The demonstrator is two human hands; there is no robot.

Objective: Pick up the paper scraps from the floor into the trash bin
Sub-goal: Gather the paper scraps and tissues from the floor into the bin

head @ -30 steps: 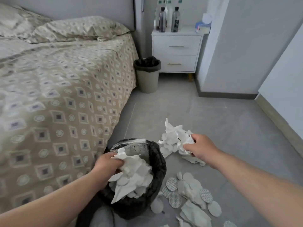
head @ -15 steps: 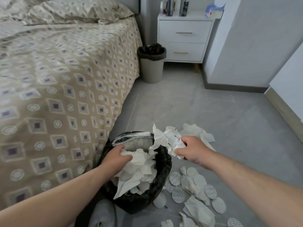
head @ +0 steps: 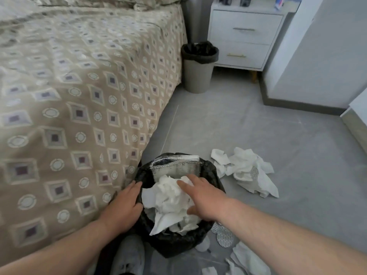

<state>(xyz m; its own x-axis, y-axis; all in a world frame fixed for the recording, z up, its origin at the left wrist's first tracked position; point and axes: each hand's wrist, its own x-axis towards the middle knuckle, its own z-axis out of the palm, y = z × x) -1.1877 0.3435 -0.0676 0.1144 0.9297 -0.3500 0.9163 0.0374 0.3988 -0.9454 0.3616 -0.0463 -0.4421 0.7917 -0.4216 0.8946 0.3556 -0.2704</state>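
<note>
Just released into black-lined trash bin (head: 172, 249), crumpled tissue (head: 168, 195) pressed down under flat, spread-fingered right hand (head: 202, 197); left hand (head: 123, 207), fingers straight, steadying rim. More scraps (head: 246, 169) awaiting pickup.

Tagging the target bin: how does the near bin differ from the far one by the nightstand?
Fill: near bin is heaped with white paper past its rim; far bin shows only dark liner.
Contact: left hand rests on the near bin's rim and right hand presses its paper; nothing touches the far bin.
Colour: near bin looks all black; far bin is beige below the liner.
Shared: both stand by the bed.
</note>
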